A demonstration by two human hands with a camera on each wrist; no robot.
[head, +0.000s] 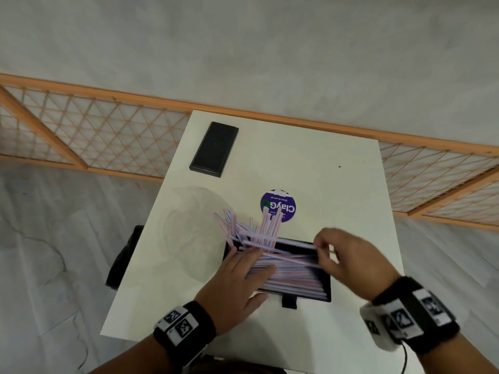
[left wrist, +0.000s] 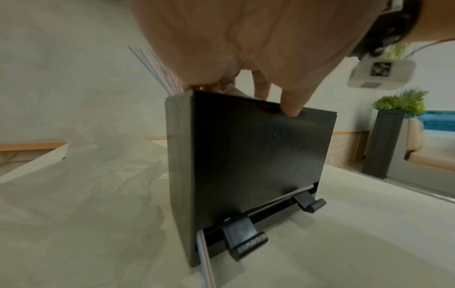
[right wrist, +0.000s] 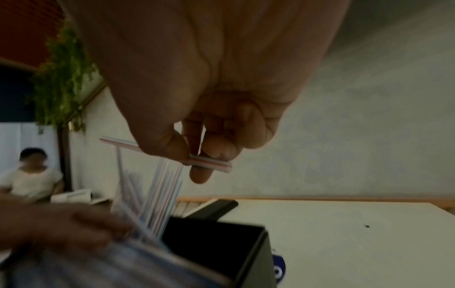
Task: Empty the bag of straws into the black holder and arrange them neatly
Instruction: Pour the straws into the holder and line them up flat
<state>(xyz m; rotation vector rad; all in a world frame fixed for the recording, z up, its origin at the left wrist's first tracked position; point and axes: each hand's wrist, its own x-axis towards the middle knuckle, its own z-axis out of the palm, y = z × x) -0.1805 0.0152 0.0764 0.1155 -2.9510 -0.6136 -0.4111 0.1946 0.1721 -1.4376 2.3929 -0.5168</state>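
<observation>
The black holder (head: 302,295), a smooth rectangular box with an open top, stands on the white table (head: 310,157). Thin striped straws (head: 286,276) lie flat inside it, and others stick out upward at its far left corner. The left hand (head: 237,282) rests with straight fingers on the straws in the holder. Above the holder's right end, the right hand (head: 348,257) pinches one straw (right wrist: 211,162) narrowly between thumb and fingers. The crumpled clear bag (head: 189,228) lies left of the holder.
</observation>
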